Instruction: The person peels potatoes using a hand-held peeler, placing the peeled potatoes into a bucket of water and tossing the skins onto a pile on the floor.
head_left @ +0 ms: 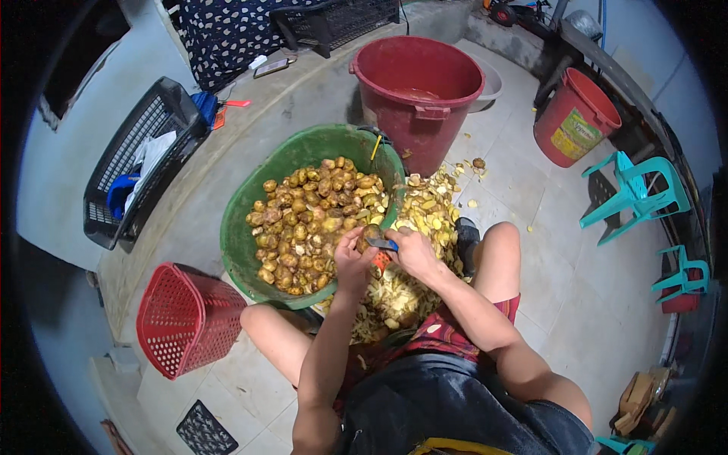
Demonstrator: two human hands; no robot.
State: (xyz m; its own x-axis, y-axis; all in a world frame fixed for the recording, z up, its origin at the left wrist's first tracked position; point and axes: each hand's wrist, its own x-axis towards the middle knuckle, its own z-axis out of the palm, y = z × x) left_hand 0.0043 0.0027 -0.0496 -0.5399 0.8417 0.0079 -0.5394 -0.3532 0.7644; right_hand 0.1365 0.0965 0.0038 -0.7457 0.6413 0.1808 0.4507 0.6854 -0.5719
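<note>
Head view: left hand [353,262] grips a potato [371,233]; right hand [413,252] seemingly grips a peeler [381,244] against it.

Potato [369,233]: small, brown-skinned, held over the basin's rim in the fingers.
Peeler [383,244]: blue-handled, lying level, blade against the potato's near side.

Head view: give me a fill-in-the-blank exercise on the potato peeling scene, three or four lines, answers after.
1. The left hand holds a ____ over the peel pile.
2. The right hand works a blue-handled peeler against the ____.
3. The unpeeled potatoes fill a large ____ tub.
4. Behind that tub stands a dark ____ bucket.

Missing words: potato; potato; green; red
</note>
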